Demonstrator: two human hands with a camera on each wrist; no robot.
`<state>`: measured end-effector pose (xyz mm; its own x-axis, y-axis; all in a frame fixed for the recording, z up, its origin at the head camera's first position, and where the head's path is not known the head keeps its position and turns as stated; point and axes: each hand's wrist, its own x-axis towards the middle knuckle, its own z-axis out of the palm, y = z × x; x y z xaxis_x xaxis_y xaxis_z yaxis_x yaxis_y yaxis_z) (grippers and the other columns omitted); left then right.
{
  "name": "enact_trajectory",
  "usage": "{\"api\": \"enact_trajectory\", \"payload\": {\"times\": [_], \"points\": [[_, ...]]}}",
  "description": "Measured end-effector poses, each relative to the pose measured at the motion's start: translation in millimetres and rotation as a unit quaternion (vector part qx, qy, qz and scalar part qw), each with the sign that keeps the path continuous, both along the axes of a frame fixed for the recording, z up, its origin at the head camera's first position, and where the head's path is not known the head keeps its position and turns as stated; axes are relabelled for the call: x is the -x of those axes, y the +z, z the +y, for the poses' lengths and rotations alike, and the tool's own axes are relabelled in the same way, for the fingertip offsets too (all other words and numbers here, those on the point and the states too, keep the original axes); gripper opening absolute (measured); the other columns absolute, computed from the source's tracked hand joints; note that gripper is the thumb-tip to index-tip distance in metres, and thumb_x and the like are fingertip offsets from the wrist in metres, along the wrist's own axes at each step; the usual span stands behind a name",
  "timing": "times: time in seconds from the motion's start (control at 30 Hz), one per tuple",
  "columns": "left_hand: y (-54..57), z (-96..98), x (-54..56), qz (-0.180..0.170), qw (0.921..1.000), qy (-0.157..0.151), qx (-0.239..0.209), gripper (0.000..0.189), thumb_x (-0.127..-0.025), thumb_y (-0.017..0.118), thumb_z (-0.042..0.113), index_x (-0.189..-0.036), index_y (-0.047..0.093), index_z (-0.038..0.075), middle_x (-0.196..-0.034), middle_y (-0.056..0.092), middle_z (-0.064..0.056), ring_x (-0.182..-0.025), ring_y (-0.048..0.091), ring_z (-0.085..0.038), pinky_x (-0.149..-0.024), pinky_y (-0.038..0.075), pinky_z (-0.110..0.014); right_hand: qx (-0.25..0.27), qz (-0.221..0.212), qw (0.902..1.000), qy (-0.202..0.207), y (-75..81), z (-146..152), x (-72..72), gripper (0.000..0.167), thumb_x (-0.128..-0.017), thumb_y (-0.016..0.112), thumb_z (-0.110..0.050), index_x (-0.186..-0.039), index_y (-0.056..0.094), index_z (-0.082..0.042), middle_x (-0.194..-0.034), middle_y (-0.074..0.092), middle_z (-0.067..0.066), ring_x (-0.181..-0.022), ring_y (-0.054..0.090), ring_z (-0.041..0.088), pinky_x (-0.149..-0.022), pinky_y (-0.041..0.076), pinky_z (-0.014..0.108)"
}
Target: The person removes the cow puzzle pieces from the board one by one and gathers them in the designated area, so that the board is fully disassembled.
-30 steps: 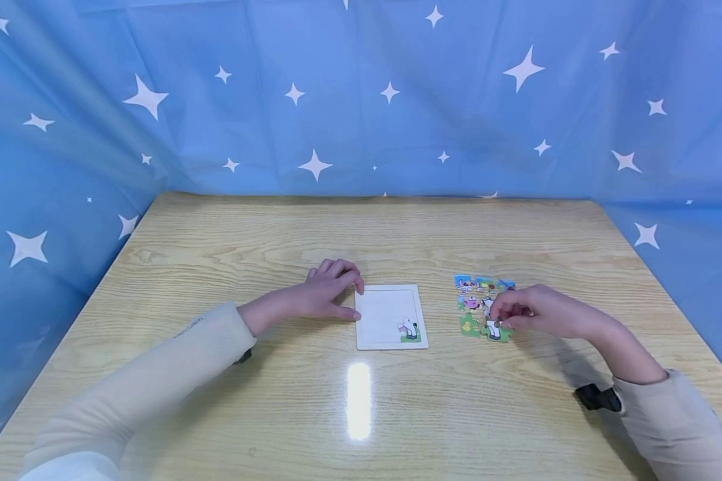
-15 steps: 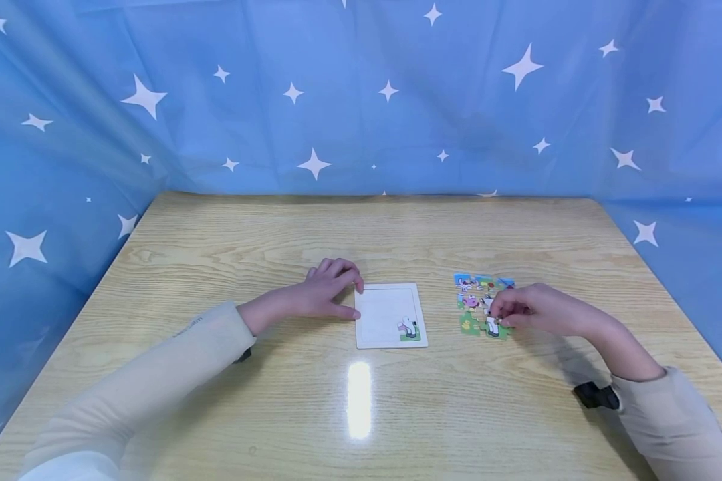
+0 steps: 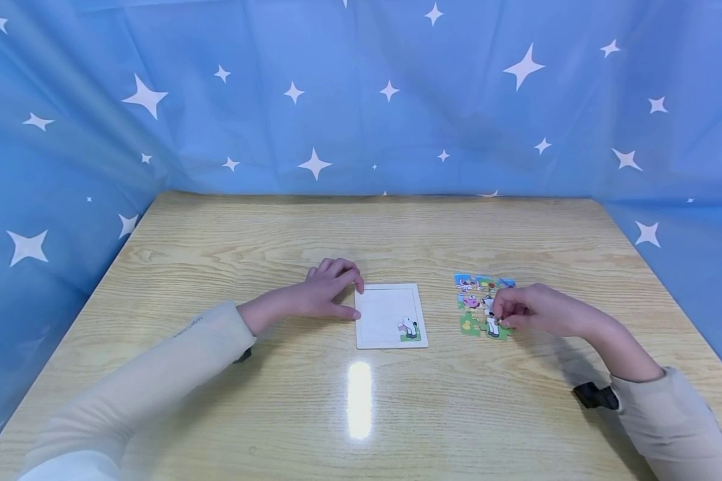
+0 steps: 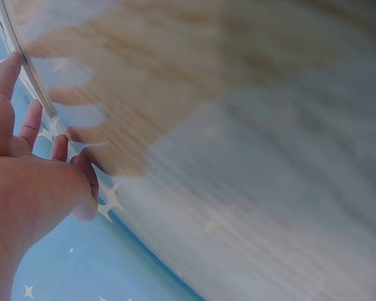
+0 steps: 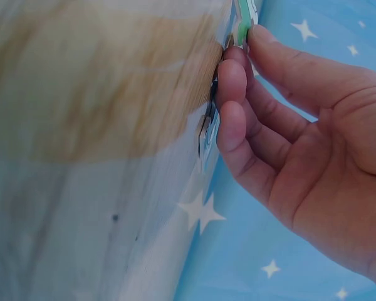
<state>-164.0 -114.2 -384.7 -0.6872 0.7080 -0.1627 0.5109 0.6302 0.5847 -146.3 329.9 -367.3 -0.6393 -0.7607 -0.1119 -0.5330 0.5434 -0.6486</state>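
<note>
A square white puzzle tray lies on the table in the head view. One puzzle piece, with a white animal on green, sits in its lower right corner. My left hand rests thumb and index fingertips on the tray's left edge, fingers spread and slightly bent. To the right, colourful puzzle pieces lie grouped closely on the table. My right hand covers part of that group. Between thumb and curled forefinger it pinches a green-edged puzzle piece, seen nearly edge-on in the right wrist view.
Wood-grain table surrounds the tray and pieces, with a bright light reflection in front of the tray. A blue curtain with white stars hangs behind and along both sides.
</note>
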Motion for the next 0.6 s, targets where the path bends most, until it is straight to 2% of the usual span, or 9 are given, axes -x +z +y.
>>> {"api": "enact_trajectory", "payload": {"times": [0.33,0.6], "points": [[-0.5,-0.3,-0.1,-0.003,1.0000,0.002,-0.002,0.037,-0.105,0.077,0.032,-0.130,0.056,0.016,-0.163,0.035,-0.022,-0.149,0.027,-0.046,-0.111,0.027,-0.061,-0.010,-0.006,0.9998,-0.013,2.1,-3.2,-2.2,0.025,-0.104,0.070,0.006,-0.097,0.061,-0.017,-0.090,0.056,-0.014,-0.073,0.047,0.004,-0.064,0.041,0.028],[-1.3,0.3,0.8,-0.002,1.0000,-0.001,-0.004,0.036,-0.106,0.076,0.032,-0.130,0.055,0.016,-0.163,0.035,-0.022,-0.147,0.028,-0.046,-0.110,0.028,-0.060,-0.008,0.012,0.9999,-0.003,2.3,-12.2,-4.4,0.025,-0.104,0.071,0.005,-0.098,0.063,-0.017,-0.091,0.057,-0.016,-0.073,0.045,0.001,-0.065,0.042,0.027]]}}
